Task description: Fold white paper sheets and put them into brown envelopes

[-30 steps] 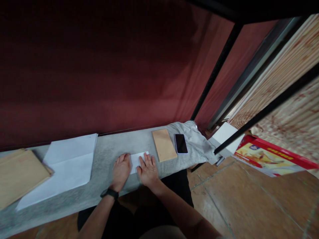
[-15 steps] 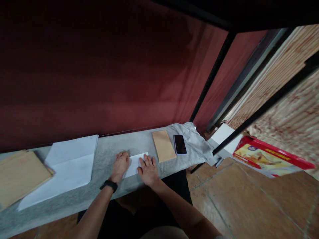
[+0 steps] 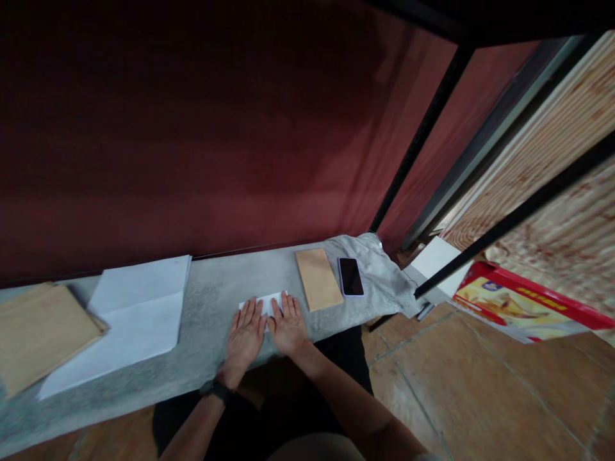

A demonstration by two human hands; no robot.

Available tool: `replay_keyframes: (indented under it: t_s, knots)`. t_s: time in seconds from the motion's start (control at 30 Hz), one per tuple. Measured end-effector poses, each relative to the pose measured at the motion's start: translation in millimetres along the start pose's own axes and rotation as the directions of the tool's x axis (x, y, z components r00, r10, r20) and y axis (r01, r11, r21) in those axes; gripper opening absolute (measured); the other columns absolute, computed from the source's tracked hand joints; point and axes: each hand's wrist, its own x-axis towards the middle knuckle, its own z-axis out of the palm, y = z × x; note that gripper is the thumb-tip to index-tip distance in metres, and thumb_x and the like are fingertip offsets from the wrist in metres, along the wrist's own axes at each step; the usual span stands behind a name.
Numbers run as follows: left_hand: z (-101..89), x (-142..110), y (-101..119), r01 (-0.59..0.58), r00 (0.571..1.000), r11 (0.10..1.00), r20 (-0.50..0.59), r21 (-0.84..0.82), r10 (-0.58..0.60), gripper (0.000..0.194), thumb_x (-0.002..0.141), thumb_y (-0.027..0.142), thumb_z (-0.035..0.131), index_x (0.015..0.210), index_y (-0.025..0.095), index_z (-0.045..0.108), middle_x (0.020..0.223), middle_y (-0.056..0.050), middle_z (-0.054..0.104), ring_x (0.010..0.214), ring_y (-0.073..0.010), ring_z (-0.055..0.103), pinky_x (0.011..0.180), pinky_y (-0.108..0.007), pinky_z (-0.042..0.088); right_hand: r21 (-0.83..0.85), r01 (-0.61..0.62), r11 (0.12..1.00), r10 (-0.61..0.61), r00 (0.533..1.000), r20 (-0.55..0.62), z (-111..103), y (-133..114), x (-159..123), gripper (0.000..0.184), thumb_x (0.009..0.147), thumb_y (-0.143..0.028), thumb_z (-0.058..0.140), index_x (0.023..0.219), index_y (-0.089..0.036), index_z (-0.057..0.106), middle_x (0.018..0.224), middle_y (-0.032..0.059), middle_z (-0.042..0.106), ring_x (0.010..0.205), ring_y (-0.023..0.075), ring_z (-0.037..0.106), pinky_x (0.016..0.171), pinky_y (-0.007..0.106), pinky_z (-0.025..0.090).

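A folded white sheet of paper lies on the grey cloth-covered table, mostly hidden under my hands. My left hand, with a dark band on its wrist, rests flat on the paper's left part, fingers stretched out. Flat on its right part lies my right hand, fingers extended and pointing away from me. The two thumbs are close together over the paper. Just right of my right hand is a brown envelope, and beyond it a phone with a dark screen.
To the left, large white sheets lie partly under a stack of brown envelopes. A dark red panel rises behind the table. Black metal bars stand at the right, near a red and yellow box above the tiled floor.
My left hand has gone from curled at the paper's left edge to lying flat on it, nearer my right hand. My right hand stays flat on the paper. The view has shifted slightly.
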Motion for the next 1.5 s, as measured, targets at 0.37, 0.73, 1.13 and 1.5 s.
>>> replay_keyframes:
  t_s: [0.37,0.73,1.13,1.5]
  knots:
    - [0.5,-11,7,-0.002,1.000,0.971,0.000,0.238,0.002,0.060,0.100,0.037,0.029,0.151,0.008,0.042,0.159,-0.018,0.039,0.151,-0.0302,0.030,0.121,-0.050,0.027,-0.045,0.092,0.995,-0.094,0.995,-0.045,5,9,-4,0.049,0.105,-0.039,0.043,0.147,-0.017,0.051,0.157,0.0115,0.042,0.145,0.0253,0.040,0.122,0.046,0.023]
    - [-1.5,-38,-3,0.050,0.994,0.971,-0.106,0.233,-0.026,0.071,0.100,0.051,0.031,0.152,0.003,0.038,0.158,-0.022,0.038,0.149,-0.0319,0.034,0.122,-0.050,0.026,-0.085,0.068,0.994,-0.077,0.991,-0.105,5,15,-12,0.059,0.101,-0.039,0.048,0.150,-0.007,0.044,0.155,0.0188,0.043,0.144,0.0302,0.040,0.120,0.048,0.025]
    - [-18.3,-56,-9,-0.218,0.974,0.948,-0.015,0.234,0.228,0.050,0.101,0.040,0.037,0.150,0.031,0.045,0.158,-0.003,0.042,0.148,-0.0248,0.036,0.122,-0.052,0.024,-0.107,0.080,0.991,-0.091,0.991,-0.096,5,16,-11,0.058,0.100,-0.036,0.049,0.149,-0.005,0.045,0.154,0.0200,0.044,0.142,0.0317,0.041,0.119,0.050,0.028]
    - [-9.4,-37,13,-0.143,0.990,0.975,0.029,0.169,0.141,0.053,0.102,0.039,0.030,0.146,0.019,0.051,0.154,-0.010,0.048,0.147,-0.0258,0.039,0.121,-0.049,0.029,-0.120,0.116,0.986,-0.131,0.983,-0.126,3,19,-19,0.054,0.101,-0.036,0.048,0.149,-0.010,0.047,0.154,0.0170,0.046,0.142,0.0291,0.043,0.119,0.048,0.027]
